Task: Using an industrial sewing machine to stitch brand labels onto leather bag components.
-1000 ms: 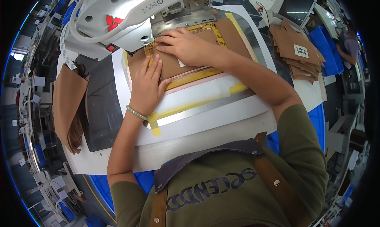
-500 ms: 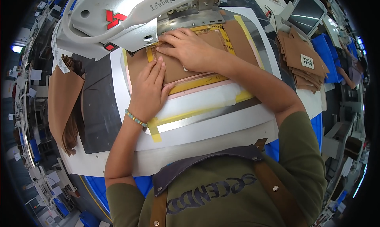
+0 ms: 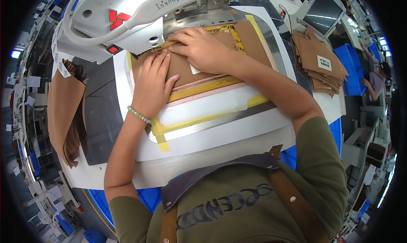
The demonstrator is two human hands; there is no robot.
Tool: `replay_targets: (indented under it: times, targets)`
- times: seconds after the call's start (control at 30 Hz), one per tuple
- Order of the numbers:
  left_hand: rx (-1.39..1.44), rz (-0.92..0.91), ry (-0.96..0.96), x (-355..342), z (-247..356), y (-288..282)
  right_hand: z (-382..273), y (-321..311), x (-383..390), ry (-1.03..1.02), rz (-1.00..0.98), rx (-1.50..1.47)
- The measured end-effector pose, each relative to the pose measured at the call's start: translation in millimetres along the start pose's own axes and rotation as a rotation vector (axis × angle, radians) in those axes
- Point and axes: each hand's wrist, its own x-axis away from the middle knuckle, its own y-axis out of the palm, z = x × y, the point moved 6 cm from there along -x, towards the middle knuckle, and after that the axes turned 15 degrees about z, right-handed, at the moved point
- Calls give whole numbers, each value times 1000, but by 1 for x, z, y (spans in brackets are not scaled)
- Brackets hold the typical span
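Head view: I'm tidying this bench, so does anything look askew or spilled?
The brown stack at right looks untidy: its edges don't line up and corners jut out unevenly. No spill shows on the brown panel beneath the left hand and right hand.

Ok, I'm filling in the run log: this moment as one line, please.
left hand: on brown sheet | right hand: on brown sheet | white machine: ahead, left

The left hand (image 3: 151,83) is palm down, its thumb (image 3: 171,81) spread; the right hand (image 3: 202,49), also palm down, points leftward, both elbows (image 3: 310,115) bent
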Motion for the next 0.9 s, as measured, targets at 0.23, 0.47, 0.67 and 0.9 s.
replay_targets:
  times: [0.23, 0.47, 0.67, 0.9]
  targets:
    - [9, -76, -32, 3, -6, 6, 15, -35, 26, 73, 12, 85]
    - [41, -55, -60, 9, -10, 7, 52, -97, 68, 211, -10, 252]
    - [-36, -29, -9, 12, -10, 8, 48, -105, 69, 183, 42, 186]
    - [-99, -30, 58, 10, -6, 4, 29, -92, 73, 114, -18, 251]
